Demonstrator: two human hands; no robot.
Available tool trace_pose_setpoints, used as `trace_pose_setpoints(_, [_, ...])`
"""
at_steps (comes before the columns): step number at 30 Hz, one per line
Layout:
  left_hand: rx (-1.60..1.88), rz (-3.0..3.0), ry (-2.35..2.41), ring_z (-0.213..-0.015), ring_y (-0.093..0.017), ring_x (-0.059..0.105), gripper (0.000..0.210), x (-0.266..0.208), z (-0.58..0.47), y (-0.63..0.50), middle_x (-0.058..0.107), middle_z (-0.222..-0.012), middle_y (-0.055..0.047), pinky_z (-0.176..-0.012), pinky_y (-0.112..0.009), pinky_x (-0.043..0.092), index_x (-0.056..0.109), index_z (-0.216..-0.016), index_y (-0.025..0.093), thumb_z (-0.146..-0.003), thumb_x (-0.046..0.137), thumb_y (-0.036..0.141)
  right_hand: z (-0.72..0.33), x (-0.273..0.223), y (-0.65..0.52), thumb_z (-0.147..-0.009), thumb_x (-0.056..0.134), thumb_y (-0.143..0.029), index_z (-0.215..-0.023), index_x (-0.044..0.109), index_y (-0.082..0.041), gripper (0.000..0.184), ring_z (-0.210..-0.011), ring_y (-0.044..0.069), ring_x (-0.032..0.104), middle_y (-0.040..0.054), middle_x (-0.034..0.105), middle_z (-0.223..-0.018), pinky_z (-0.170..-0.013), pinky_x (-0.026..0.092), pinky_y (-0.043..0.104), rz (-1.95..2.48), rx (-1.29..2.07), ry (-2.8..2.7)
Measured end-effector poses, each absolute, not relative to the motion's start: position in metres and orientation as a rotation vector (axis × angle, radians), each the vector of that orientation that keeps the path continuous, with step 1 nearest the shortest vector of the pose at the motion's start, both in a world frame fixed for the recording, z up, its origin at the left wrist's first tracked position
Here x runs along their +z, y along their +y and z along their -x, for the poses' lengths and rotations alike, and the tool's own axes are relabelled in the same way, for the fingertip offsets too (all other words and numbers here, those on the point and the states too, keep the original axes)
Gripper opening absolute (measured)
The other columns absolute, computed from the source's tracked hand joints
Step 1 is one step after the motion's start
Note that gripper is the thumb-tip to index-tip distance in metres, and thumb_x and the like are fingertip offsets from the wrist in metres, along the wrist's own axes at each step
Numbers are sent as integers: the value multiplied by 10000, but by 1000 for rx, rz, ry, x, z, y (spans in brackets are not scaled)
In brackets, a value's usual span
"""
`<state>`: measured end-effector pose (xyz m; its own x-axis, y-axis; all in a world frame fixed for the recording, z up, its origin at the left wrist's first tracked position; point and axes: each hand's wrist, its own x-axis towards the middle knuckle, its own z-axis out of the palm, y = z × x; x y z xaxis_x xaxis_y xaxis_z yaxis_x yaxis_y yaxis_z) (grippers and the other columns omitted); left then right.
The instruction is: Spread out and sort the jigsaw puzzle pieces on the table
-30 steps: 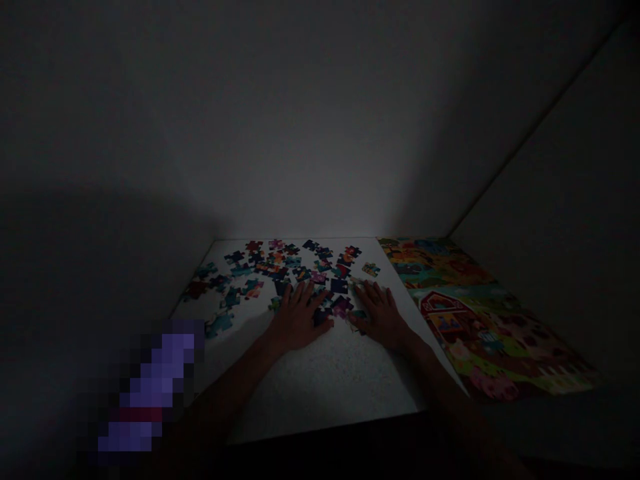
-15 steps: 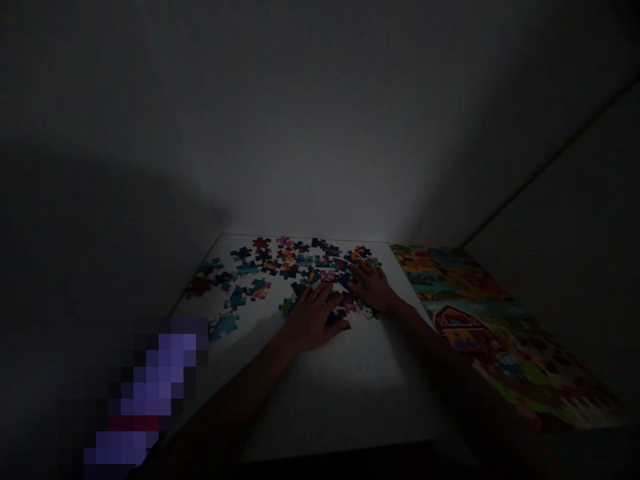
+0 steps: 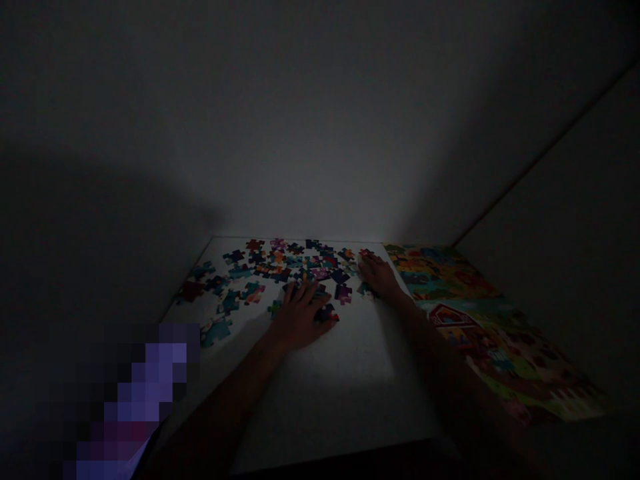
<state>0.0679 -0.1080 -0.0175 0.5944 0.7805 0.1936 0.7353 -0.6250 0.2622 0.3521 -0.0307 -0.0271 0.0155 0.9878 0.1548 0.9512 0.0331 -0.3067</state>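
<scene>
Several loose jigsaw pieces (image 3: 240, 272) in dark blue, teal, orange and pink lie scattered over the far half of a white table (image 3: 320, 393). My left hand (image 3: 299, 317) rests flat with fingers spread, covering some pieces near the middle. A dark piece with a red corner (image 3: 327, 313) shows beside its thumb. My right hand (image 3: 379, 275) lies at the right side of the pieces, fingers stretched forward over a few of them. Just left of it are a purple piece (image 3: 343, 293) and a dark blue piece (image 3: 341, 275). What lies under both palms is hidden.
Two colourful picture sheets lie along the right edge: an orange and green one (image 3: 445, 270) at the back, and a farm scene with a red barn (image 3: 505, 360) nearer. A pale wall (image 3: 310, 133) rises behind the table. A pixelated purple shape (image 3: 150, 393) is at lower left. The light is dim.
My right hand has shifted right, away from my left hand, uncovering pieces between them. My left hand stays spread on the pieces. The view has turned slightly.
</scene>
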Motion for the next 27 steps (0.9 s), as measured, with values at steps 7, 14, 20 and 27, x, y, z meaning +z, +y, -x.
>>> trace_pose_setpoints(7, [406,-2590,1551,-1478,-350,240,664,-18,-61,-101,354,-1577,-92,-1171,-655,124,508,-1408,315,-893,399,719,-352,-41,-120,-961,353,-578,-1561,262,-238,696,-1474,320,276,94,298,-1610,-1176,269,526,2172,192,-1956])
trace_pose_setpoints(14, [346,-2516,1659,-1480,-411,192,878,-20,-62,-98,269,-1605,-144,-1172,-655,99,391,-1503,242,-835,357,812,-293,-62,-199,-936,312,-677,-1571,227,-197,801,-1502,353,173,146,220,-1627,-1182,143,603,2091,11,-2097])
trace_pose_setpoints(20, [303,-2649,1489,-1492,-350,195,749,-20,-61,-101,245,-1614,-121,-1194,-601,119,401,-1493,290,-885,409,727,-264,-38,-168,-926,375,-677,-1565,243,-272,767,-1515,331,124,135,192,-1637,-1178,132,607,1905,122,-2354])
trace_pose_setpoints(27, [301,-2675,1399,-1502,-315,177,625,-16,-59,-105,295,-1601,-99,-1191,-610,135,351,-1513,305,-961,384,598,-270,-14,-109,-921,367,-698,-1550,290,-269,766,-1507,328,164,117,247,-1624,-1195,107,571,1761,211,-2527])
